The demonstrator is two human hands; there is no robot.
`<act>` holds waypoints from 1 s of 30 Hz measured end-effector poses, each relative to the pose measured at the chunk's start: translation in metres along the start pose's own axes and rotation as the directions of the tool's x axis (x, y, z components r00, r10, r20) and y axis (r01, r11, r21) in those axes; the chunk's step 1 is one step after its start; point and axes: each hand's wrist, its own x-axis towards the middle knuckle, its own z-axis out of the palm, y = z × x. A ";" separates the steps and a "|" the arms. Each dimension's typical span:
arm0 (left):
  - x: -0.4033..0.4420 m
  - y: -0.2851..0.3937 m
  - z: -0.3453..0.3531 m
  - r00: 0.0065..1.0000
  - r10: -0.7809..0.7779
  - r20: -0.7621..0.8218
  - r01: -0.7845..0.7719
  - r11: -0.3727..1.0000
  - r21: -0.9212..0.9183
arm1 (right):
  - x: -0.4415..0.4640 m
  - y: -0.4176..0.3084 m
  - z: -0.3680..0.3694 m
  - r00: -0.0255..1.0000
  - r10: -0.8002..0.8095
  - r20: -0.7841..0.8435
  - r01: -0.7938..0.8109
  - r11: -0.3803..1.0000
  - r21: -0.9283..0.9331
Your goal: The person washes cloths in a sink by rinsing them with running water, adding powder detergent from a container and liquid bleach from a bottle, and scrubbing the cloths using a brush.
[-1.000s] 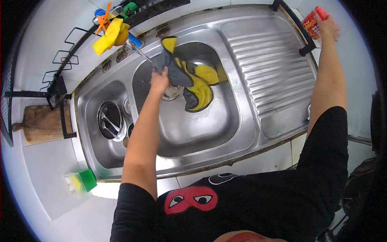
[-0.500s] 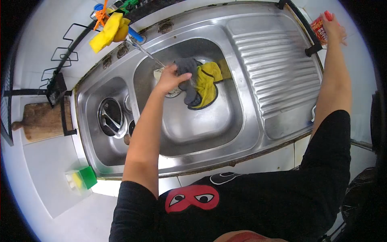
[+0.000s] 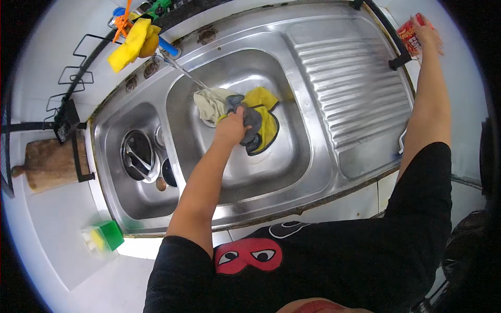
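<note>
My left hand (image 3: 233, 129) is closed on a wet-looking grey cloth (image 3: 252, 119) low in the larger sink basin. Against that cloth lies a yellow cloth (image 3: 269, 128) with dark edging, spread on the basin floor. A cream cloth (image 3: 210, 104) sits on the other side, where a stream of water (image 3: 190, 76) comes down from the tap. Far to the right, beyond the drainboard, my right hand (image 3: 429, 36) grips a red packet (image 3: 410, 38) with white lettering. Its fingers partly cover the packet's top.
Dishes, among them a dark round pan (image 3: 138, 154) with utensils, fill part of the smaller basin. A ribbed drainboard (image 3: 355, 88) adjoins on the right. Black rack bars (image 3: 400, 62) stand near my right hand. Yellow sponges (image 3: 130, 46) hang by the tap; a wooden board (image 3: 55, 164) is at left.
My left hand has moved down and slightly right with the grey cloth, uncovering more of the cream cloth. My right hand keeps hold of the red packet. The view has shifted slightly.
</note>
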 end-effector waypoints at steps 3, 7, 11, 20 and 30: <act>0.011 -0.007 0.006 0.986 -0.136 -0.097 0.127 0.988 -0.092 | -0.012 0.010 0.005 0.974 0.070 -0.215 -0.023 0.976 0.217; 0.045 -0.011 -0.022 0.898 -0.433 -0.080 0.242 0.637 -0.732 | -0.099 0.007 -0.016 0.870 0.406 -0.281 -0.263 0.863 0.432; 0.053 -0.004 -0.063 0.905 -0.405 -0.133 -0.089 0.126 -0.988 | -0.195 0.025 -0.031 0.862 0.474 -0.181 -0.390 0.847 0.361; 0.041 -0.040 -0.038 0.762 -0.191 -0.619 -0.322 0.718 -0.618 | -0.277 0.077 -0.056 0.804 0.536 0.259 -0.527 0.843 -0.110; 0.004 -0.048 -0.016 0.993 -0.112 0.043 0.099 0.560 -0.823 | -0.324 -0.023 -0.041 0.782 -0.363 0.506 0.017 0.824 0.566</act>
